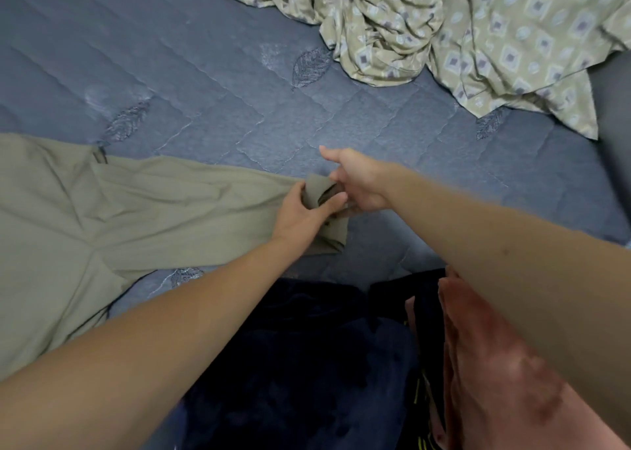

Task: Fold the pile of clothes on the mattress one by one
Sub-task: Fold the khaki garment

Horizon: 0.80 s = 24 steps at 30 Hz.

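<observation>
A khaki garment [112, 217] lies spread on the blue quilted mattress [211, 84], stretching from the left edge to the middle. Its narrow end, a cuff [333, 232], is held up by both hands. My left hand [304, 215] grips the cuff from the left, thumb on top. From the right, my right hand [358, 183] pinches the same cuff edge, its thumb sticking up. A pile of clothes lies near me: a dark navy piece [300, 364] and a reddish-pink piece [495, 374].
A crumpled beige patterned sheet [461, 39] covers the far right of the mattress. A dark grey surface [614, 135] runs along the right edge. Bare mattress lies between the khaki garment and the sheet.
</observation>
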### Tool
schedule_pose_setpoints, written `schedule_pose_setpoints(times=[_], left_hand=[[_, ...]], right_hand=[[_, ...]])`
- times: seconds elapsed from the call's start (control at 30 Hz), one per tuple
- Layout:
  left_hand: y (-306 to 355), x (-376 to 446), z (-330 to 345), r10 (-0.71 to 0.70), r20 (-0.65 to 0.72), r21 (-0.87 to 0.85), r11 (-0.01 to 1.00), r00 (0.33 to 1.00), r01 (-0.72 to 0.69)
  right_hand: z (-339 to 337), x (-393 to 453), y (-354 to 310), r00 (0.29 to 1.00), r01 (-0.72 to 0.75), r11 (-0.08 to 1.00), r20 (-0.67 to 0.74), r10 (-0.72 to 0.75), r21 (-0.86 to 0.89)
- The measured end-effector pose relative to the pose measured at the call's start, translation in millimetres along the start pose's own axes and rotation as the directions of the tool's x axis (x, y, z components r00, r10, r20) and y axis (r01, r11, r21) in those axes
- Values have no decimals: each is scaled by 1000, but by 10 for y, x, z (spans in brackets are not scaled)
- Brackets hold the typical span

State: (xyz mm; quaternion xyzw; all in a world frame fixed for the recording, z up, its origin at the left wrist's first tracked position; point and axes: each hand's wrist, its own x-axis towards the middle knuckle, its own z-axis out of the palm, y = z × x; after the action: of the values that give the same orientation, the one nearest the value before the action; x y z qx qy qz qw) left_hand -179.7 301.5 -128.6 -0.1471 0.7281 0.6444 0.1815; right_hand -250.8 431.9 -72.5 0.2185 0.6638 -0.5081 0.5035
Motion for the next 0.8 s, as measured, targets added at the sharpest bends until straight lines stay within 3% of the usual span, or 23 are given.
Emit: schedule_pose_setpoints(times=[0.07,0.17,0.37,0.5,0.6,0.63,0.7,0.73,0.8], left_hand=[[-51,81,-204,-60,35,2,998,998,60],[-170,204,-375,-54,42,-1,999,998,54],[-351,289,-492,-60,-122,277,956,991,92],[-463,360,-577,-34,-152,365,927,988,88],[-475,399,-756,-66,-169,316,942,983,117],[-484,405,-879,-73,-173,281,952,982,121],[-462,369,-1148,-88,-180,216,968,980,126],[-457,343,-1344,-91,-197,192,973,976,129],[-453,281,-1718,-75,-258,183,975,963,125]], right_hand=[[189,95,-16,1000,-8,996,-26,5,-91],[348,235,7,993,18,1000,-117,-20,-19],[661,461,177,938,52,997,-345,-29,55],[749,430,235,951,97,989,-305,-60,109],[819,365,199,949,220,963,-262,-175,155],[863,398,179,917,294,953,-304,-259,74],[918,482,166,775,360,855,-390,-497,-374],[997,545,163,712,334,734,-352,-608,-592],[1198,645,182,671,310,529,-212,-710,-790]])
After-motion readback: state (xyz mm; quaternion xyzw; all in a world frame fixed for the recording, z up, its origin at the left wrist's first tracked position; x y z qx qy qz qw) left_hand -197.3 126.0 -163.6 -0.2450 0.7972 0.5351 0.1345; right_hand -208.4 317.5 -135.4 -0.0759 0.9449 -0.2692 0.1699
